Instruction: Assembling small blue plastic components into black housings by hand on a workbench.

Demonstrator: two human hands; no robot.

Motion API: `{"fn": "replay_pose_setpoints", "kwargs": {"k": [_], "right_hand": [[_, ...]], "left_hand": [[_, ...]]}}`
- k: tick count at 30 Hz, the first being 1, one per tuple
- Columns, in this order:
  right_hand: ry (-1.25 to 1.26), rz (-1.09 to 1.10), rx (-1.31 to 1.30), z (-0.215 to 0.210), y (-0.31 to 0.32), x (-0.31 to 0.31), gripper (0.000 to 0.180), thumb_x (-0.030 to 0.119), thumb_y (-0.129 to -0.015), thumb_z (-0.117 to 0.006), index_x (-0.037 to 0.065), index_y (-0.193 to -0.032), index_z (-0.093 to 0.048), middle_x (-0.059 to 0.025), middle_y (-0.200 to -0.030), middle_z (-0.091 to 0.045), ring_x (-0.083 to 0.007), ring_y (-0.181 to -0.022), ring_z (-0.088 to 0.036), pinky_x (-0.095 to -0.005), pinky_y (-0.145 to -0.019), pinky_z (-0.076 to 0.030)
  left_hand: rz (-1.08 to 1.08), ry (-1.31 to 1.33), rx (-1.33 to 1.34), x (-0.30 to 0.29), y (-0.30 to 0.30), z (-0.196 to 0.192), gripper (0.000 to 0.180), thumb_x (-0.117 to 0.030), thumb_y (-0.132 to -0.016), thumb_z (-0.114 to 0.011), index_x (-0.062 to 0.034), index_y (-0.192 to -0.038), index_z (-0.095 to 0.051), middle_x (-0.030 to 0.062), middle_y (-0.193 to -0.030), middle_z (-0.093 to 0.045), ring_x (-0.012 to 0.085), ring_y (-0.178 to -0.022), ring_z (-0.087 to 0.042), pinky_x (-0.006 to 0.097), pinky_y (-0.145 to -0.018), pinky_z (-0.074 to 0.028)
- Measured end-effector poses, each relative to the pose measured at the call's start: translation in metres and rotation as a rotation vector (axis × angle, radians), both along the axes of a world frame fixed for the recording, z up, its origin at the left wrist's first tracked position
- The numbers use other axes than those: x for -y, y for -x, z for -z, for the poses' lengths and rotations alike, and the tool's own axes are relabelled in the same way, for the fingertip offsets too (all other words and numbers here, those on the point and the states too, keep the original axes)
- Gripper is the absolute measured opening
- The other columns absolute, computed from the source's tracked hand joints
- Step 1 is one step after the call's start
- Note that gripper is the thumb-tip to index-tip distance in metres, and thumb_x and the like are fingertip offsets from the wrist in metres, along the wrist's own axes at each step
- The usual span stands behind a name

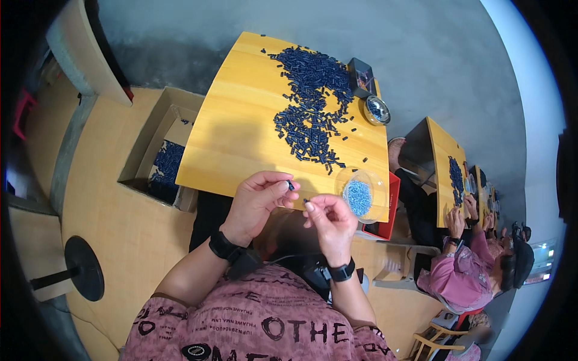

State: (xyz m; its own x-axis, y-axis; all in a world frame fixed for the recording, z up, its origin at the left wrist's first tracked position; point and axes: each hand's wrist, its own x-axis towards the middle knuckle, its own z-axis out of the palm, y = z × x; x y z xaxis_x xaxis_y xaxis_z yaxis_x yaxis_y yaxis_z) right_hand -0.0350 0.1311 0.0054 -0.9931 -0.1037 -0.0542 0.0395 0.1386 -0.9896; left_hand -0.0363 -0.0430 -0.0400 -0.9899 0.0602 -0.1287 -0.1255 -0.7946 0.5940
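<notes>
My left hand (256, 204) is closed in a pinch on a small dark cylindrical piece (290, 185), held over the near edge of the yellow table (217, 126). A short way to its right, my right hand (332, 225) pinches a tiny dark bit (306, 201), too small to name. The two hands are apart. Beside my right hand stands a clear round tub (360, 197) of small light-blue pieces. Beyond both hands lies a wide loose heap of small dark cylindrical pieces (310, 129).
A black box (361, 77) and a metal bowl (377, 111) stand at the table's right edge, with a red box (390, 210) below. On the floor at left is a cardboard box (141, 150) with dark pieces. At right, a person (460, 271) works at another table (442, 150).
</notes>
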Motion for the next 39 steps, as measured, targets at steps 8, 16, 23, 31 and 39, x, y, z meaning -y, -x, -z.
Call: {"fn": "replay_pose_setpoints", "kwargs": {"k": [8, 16, 23, 31, 39], "right_hand": [[0.237, 0.037, -0.289, -0.023, -0.034, -0.005, 0.014, -0.006, -0.087, -0.071, -0.005, -0.1, -0.065, -0.0099, -0.09, -0.07, -0.014, -0.08, -0.068, -0.0253, -0.071, -0.056], [0.164, 0.064, -0.516, -0.022, -0.042, -0.01, 0.013, -0.01, -0.082, -0.073, -0.004, -0.091, -0.066, -0.0124, -0.089, -0.071, -0.019, -0.081, -0.067, -0.0295, -0.072, -0.054], [0.102, 0.067, -0.588, -0.024, -0.047, -0.013, 0.014, -0.01, -0.081, -0.074, -0.003, -0.088, -0.064, -0.0151, -0.09, -0.071, -0.0204, -0.081, -0.068, -0.0299, -0.071, -0.055], [0.116, 0.075, -0.6, -0.027, -0.054, -0.011, 0.013, -0.01, -0.082, -0.073, -0.003, -0.087, -0.063, -0.0155, -0.089, -0.071, -0.0192, -0.079, -0.068, -0.0289, -0.07, -0.055], [0.249, 0.032, -0.559, -0.027, -0.059, -0.01, 0.013, -0.012, -0.086, -0.068, -0.003, -0.091, -0.06, -0.0163, -0.091, -0.069, -0.0195, -0.079, -0.067, -0.0306, -0.072, -0.057]], "left_hand": [[0.077, -0.085, -0.149, -0.027, -0.016, -0.029, 0.017, -0.002, -0.095, -0.062, -0.0018, -0.112, -0.066, 0.0157, -0.104, -0.07, 0.0232, -0.096, -0.069, 0.035, -0.083, -0.056], [0.095, -0.079, -0.224, -0.032, -0.029, -0.041, 0.018, -0.001, -0.095, -0.061, -0.0012, -0.113, -0.066, 0.0164, -0.104, -0.071, 0.0236, -0.098, -0.07, 0.035, -0.087, -0.057], [0.103, -0.033, -0.228, -0.035, -0.034, -0.047, 0.018, -0.002, -0.095, -0.062, -0.0009, -0.112, -0.066, 0.0163, -0.104, -0.071, 0.023, -0.098, -0.07, 0.034, -0.087, -0.057], [0.103, 0.007, -0.249, -0.037, -0.038, -0.048, 0.015, -0.003, -0.095, -0.063, -0.0013, -0.109, -0.067, 0.0161, -0.103, -0.071, 0.0229, -0.097, -0.07, 0.034, -0.086, -0.057], [0.126, 0.108, -0.292, -0.032, -0.038, -0.05, 0.012, -0.001, -0.093, -0.064, -0.0012, -0.105, -0.067, 0.0167, -0.1, -0.072, 0.0234, -0.095, -0.07, 0.033, -0.084, -0.058]]}}
